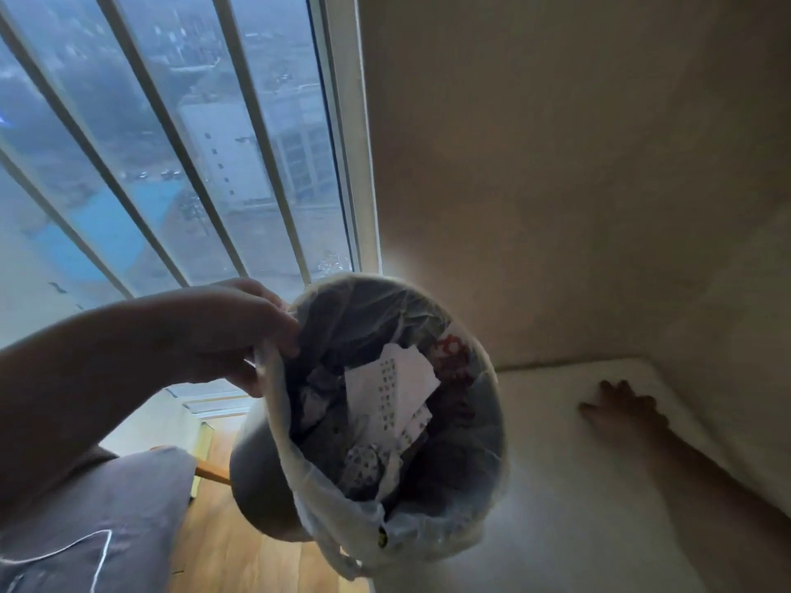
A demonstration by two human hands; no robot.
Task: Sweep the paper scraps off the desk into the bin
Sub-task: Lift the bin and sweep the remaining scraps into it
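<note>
My left hand (231,331) grips the rim of a round grey bin (261,485) lined with a clear plastic bag, holding it tilted in the air at the white desk's left edge. Inside the bin lie several printed white paper scraps (391,400) among darker rubbish. My right hand (620,406) rests flat on the white desk (569,507), fingers spread, near its far right corner by the wall. No scraps show on the visible part of the desk.
A large window with slanted white bars (171,143) fills the left. A beige wall (556,164) stands behind the desk. A grey cushion (94,520) and wooden floor (239,554) lie below left.
</note>
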